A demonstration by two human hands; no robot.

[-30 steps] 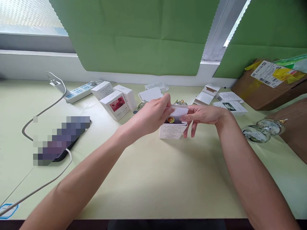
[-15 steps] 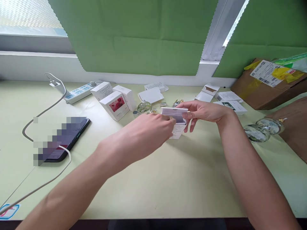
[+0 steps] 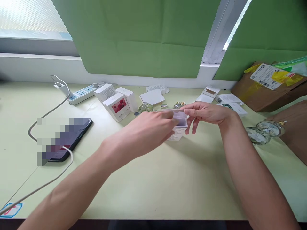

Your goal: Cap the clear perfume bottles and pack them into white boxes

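A small white carton stands upright on the table with its top open and a pale inside showing. My left hand is closed at its left side, the fingers curled over the rim and a fingertip dipping into the opening. What lies beneath those fingers is hidden. On the far right corner, my right hand pinches the lid flap between thumb and forefinger, its other fingers hanging beside the carton. Just behind the hands are a round glass bottle, a gold cap and another bottle, partly covered.
White cartons with a rose picture on one stand at back left, near a power strip. A phone with a cable lies left. Flattened cartons, two round bottles and a brown cardboard box occupy the right.
The carton's lid flap has tipped from facing me to nearly edge-on, with my right hand still pinching it. My left fingers have shifted slightly at the opening. The whole view has moved a little.
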